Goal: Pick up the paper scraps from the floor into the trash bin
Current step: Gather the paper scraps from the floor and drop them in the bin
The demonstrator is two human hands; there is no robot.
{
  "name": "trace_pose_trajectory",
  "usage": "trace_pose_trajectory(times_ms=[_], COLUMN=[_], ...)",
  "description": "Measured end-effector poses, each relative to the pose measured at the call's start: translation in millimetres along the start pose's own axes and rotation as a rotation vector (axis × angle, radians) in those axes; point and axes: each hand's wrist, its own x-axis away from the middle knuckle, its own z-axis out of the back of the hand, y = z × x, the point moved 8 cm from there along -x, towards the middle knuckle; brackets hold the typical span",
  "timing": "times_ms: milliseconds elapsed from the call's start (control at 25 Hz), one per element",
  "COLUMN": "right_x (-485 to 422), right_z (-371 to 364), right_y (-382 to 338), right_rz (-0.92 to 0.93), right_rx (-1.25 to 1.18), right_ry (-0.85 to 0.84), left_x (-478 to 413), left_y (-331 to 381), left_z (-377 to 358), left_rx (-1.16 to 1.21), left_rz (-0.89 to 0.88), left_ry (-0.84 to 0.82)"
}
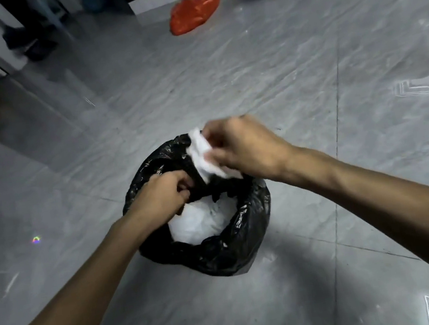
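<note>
Our right hand (244, 149) fingers pinch the light, crumply paper scraps (203, 154) over the bin (247, 241); left hand (162, 195) fingers clamp its slippery liner.

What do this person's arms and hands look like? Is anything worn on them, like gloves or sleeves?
Both arms are bare from the frame's edge to the fingers: no sleeves show. The left hand and right hand wear no gloves, and no watch, bracelet or ring is visible. The right hand is slightly blurred, so small details there can't be ruled out.
</note>
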Motion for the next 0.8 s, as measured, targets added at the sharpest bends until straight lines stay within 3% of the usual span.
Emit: trace_pose_trajectory(times_ms=[40,120,280,600,800], right_x=[-0.6,1.1,25.7,182.9,333.6], right_z=[-8.9,-2.6,53.8,176.6,261.9], right_y=[6.9,18.3,57.6,214.2,321.5], right_rz=[0.003,-0.022,-0.189,-0.665,-1.101], right_rx=[0.133,0.176,-0.002,-0.052,0.505], right_ry=[-0.077,-0.087,0.036,0.227,0.403], left_x=[-2.6,-7.7,-14.6,-24.5,-9.9], left_y=[1.8,13.1,90.2,293.3,393.1], left_z=[8.5,27.0,45.8,-25.6,-104.6], left_rx=[0.019,0.067,0.120,0.236,0.166], left_rz=[0.013,0.020,-0.137,-0.505,-0.685], left_ry=[0.051,0.161,0.268,-0.067,-0.300])
